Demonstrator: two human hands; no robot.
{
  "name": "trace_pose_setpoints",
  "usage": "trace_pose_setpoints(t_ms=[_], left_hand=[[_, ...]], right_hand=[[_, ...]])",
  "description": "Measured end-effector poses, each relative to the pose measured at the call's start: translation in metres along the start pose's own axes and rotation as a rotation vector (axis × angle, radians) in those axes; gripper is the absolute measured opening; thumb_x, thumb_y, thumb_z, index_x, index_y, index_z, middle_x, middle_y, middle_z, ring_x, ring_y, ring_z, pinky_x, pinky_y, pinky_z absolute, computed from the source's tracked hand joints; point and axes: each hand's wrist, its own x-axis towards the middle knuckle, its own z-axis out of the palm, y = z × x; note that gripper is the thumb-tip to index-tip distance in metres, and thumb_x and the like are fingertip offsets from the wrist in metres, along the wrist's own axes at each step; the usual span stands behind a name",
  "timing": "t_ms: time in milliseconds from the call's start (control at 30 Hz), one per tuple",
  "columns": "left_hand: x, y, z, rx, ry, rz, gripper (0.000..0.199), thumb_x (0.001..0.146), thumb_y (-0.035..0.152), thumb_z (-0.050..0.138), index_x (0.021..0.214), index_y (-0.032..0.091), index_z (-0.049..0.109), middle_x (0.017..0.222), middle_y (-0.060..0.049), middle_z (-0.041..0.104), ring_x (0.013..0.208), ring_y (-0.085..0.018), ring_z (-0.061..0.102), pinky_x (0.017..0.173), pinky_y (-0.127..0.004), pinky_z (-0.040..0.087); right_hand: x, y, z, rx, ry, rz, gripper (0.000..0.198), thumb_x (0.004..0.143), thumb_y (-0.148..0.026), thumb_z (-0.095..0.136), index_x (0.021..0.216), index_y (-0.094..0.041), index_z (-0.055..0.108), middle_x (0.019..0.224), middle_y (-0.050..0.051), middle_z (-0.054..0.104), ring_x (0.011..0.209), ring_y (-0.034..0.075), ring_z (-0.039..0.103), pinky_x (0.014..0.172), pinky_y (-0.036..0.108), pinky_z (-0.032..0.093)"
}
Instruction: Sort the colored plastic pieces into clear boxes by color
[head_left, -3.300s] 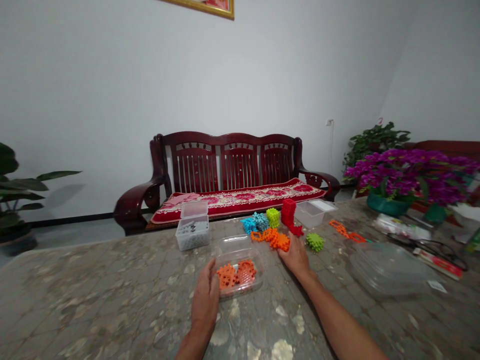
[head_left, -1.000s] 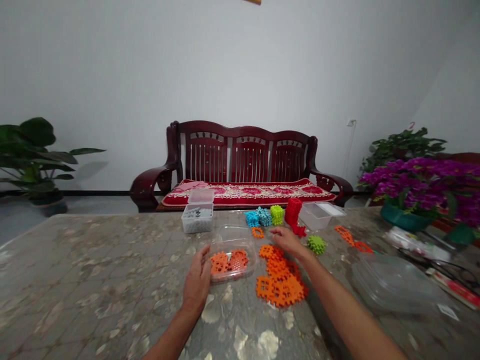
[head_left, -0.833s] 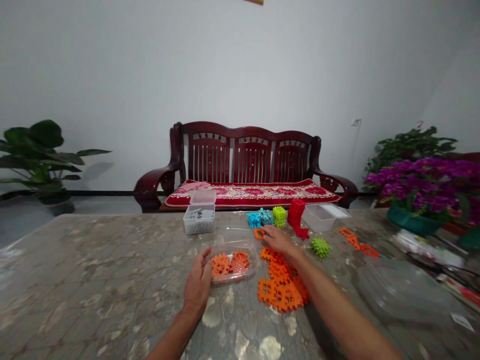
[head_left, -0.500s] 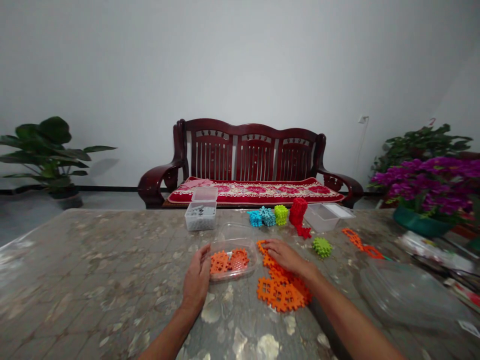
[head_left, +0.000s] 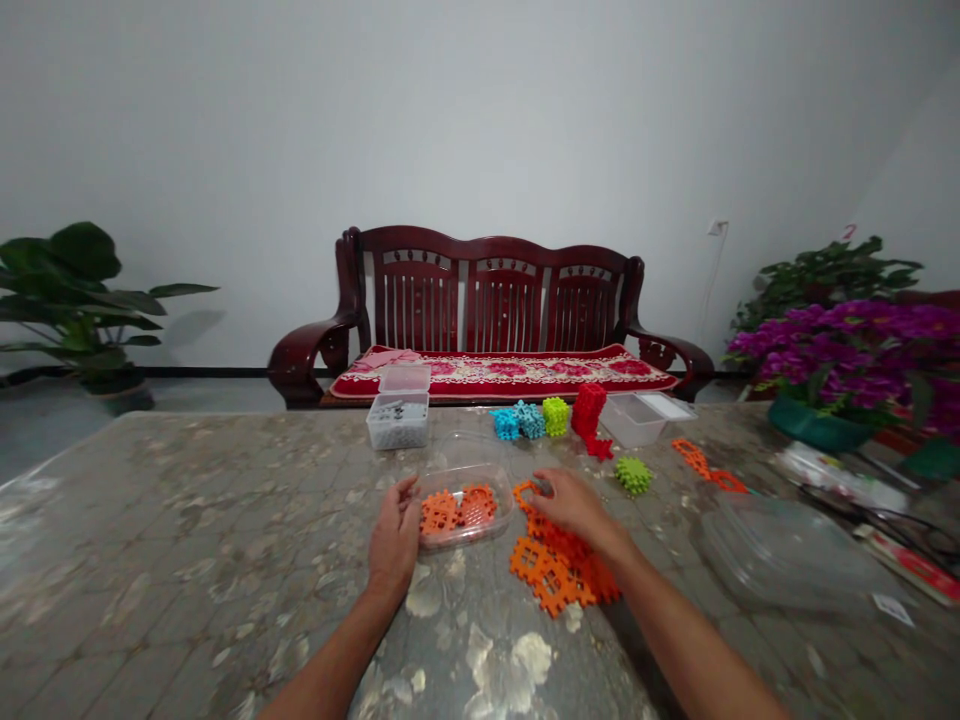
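My left hand rests against the near left side of a clear plastic container, thumb on its rim. The container holds flat orange interlocking pieces. My right hand lies over a pile of joined orange pieces on the table just right of the container. Its fingertips curl on a small orange ring piece at the pile's far end.
Beyond stand blue blocks, a green cube, a red tower, a green spiky ball, a box of dark parts, an empty box. Orange strips, a clear lid and purple flowers lie right.
My right hand reached out to the small orange ring piece near the blue blocks and drew it back to the orange pile. My left hand stayed on the container.
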Motion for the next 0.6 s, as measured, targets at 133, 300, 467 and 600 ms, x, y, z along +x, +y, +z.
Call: trace_pose_setpoints(t_ms=[133, 300, 467, 600], left_hand=[[0.004, -0.011, 0.004, -0.068, -0.048, 0.065, 0.048, 0.089, 0.04, 0.049, 0.129, 0.017, 0.058, 0.128, -0.014, 0.066, 0.124, -0.031, 0.063, 0.113, -0.054, 0.045], [0.009, -0.021, 0.005, -0.097, -0.22, 0.239, 0.068, 0.084, 0.047, 0.063, 0.145, 0.02, 0.049, 0.154, -0.015, 0.046, 0.148, -0.034, 0.041, 0.124, -0.056, 0.029], [0.009, -0.018, -0.002, -0.044, -0.423, 0.33, 0.096, 0.068, 0.044, 0.082, 0.153, 0.023, 0.042, 0.163, -0.017, 0.033, 0.154, -0.04, 0.03, 0.124, -0.06, 0.028], [0.005, -0.01, -0.003, 0.012, -0.44, 0.397, 0.1, 0.064, 0.037, 0.087, 0.152, 0.022, 0.043, 0.16, -0.017, 0.036, 0.152, -0.041, 0.033, 0.124, -0.06, 0.03]], right_hand=[[-0.009, -0.033, 0.011, -0.263, -0.029, 0.053, 0.045, 0.082, -0.039, 0.069, 0.123, -0.019, 0.07, 0.127, 0.016, 0.071, 0.122, 0.036, 0.06, 0.104, 0.045, 0.043], [-0.011, -0.051, 0.015, -0.403, -0.034, 0.101, 0.041, 0.093, -0.036, 0.059, 0.127, -0.015, 0.065, 0.127, 0.019, 0.069, 0.119, 0.033, 0.062, 0.098, 0.042, 0.044], [-0.006, -0.052, 0.014, -0.368, -0.019, 0.071, 0.04, 0.097, -0.034, 0.053, 0.128, -0.011, 0.061, 0.121, 0.021, 0.071, 0.114, 0.032, 0.066, 0.095, 0.038, 0.045], [0.001, -0.044, 0.009, -0.334, -0.028, 0.035, 0.043, 0.095, -0.031, 0.055, 0.132, -0.01, 0.059, 0.121, 0.02, 0.072, 0.111, 0.03, 0.067, 0.092, 0.035, 0.048]])
